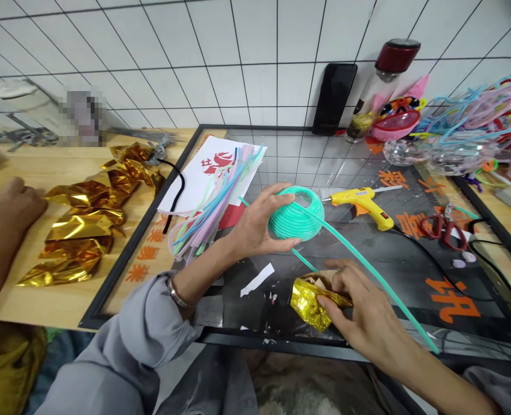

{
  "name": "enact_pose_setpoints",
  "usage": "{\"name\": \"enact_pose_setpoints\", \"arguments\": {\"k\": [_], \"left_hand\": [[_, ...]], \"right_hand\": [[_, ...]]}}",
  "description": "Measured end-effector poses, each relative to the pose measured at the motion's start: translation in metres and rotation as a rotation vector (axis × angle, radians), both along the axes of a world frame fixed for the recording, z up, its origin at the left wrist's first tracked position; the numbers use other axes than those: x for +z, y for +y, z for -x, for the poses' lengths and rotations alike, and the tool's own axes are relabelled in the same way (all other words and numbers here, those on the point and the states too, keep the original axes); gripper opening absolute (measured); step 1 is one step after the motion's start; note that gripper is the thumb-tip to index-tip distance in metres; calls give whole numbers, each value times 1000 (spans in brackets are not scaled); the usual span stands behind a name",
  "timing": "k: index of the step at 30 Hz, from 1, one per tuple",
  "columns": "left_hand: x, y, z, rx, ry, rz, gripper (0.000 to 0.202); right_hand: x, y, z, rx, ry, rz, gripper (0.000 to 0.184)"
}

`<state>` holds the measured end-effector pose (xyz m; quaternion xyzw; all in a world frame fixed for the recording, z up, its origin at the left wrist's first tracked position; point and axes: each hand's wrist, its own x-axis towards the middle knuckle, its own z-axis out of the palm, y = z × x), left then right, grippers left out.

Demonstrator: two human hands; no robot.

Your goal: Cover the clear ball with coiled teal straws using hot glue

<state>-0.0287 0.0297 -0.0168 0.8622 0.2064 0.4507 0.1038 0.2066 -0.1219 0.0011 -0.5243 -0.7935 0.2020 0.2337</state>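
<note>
The glue gun [365, 204] lies between the coil [297, 222] and scissors [446, 223].

Facing me, a white tiled wall [255, 34] w/ thin dk grout lines fills the top of the frame, L to R. Against it, my worktable [26, 164]: lt. wood, bare grain showing at far L & in a strip near the R edge. Approx. centre, a glossy dk panel [292, 173] w/ a blk frame [255, 127]; I see the tile grid reflected in its upper part, + orange lettering [446, 314] along both sides. Lower L of centre, a pale patch, looks like floor [173, 369]. Light's soft, fairly even.
</note>
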Motion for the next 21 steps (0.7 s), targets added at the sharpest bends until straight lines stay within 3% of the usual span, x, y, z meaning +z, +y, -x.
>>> {"name": "enact_pose_setpoints", "arguments": {"k": [5, 11, 15, 18, 21], "left_hand": [[0, 0, 0, 10, 2, -5, 79], [1, 0, 1, 3, 16, 10, 80], [0, 2, 3, 0, 11, 16, 80], [-1, 3, 4, -3, 11, 2, 81], [-2, 4, 3, -17, -2, -7, 81]], "right_hand": [[-4, 2, -1, 18, -115, -39, 47], [29, 3, -1, 112, 13, 118, 21], [47, -2, 14, 77, 269, 75, 19], [26, -17, 37, 141, 376, 77, 15], [-15, -55, 66, 507, 263, 138, 16]]}}
